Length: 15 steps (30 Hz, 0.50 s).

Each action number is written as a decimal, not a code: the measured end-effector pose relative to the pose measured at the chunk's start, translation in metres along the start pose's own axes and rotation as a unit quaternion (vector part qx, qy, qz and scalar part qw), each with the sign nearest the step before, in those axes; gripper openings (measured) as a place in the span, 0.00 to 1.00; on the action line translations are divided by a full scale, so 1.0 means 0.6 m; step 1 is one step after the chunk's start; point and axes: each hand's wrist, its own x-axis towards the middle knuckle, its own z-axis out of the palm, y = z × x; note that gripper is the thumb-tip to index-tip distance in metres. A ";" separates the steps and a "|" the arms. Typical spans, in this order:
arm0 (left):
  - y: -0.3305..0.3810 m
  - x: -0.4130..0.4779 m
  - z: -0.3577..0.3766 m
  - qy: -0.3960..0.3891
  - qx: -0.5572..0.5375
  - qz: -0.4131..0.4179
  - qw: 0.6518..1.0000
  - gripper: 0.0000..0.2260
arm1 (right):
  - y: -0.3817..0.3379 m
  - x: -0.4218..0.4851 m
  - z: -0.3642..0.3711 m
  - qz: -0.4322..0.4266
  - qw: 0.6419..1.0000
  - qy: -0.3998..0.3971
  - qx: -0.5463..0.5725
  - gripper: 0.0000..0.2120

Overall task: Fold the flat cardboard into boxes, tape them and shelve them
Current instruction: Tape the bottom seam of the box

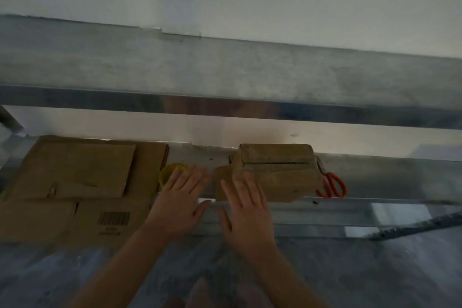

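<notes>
A folded cardboard box (pixel 277 170) stands on the lower metal shelf (pixel 375 177), its top flaps meeting along a seam. My right hand (pixel 246 212) hovers spread at its near left corner, fingers apart and holding nothing. My left hand (pixel 181 204) is spread flat just left of it, in front of a yellow tape roll (pixel 170 172) that it partly hides. Flat cardboard sheets (pixel 72 172) lie stacked at the left of the shelf, and one piece (pixel 112 217) with a barcode hangs over the front edge.
Orange-handled scissors (pixel 333 186) lie against the box's right side. An upper metal shelf (pixel 225 75) runs across above, against a white wall. A dark perforated strip (pixel 412 227) slants at the lower right. Grey floor shows below the shelf's front rail.
</notes>
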 end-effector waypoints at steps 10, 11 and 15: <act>0.183 0.123 0.008 -0.049 0.020 -0.083 0.995 0.29 | 0.288 -0.018 -0.080 0.146 0.987 -0.038 -0.049 0.27; 0.191 0.130 0.017 -0.057 0.008 -0.100 0.993 0.29 | 0.308 -0.014 -0.076 0.160 0.986 -0.048 -0.029 0.28; 0.198 0.141 0.044 -0.055 -0.143 -0.177 0.972 0.31 | 0.343 0.007 -0.059 0.215 0.955 -0.101 0.179 0.25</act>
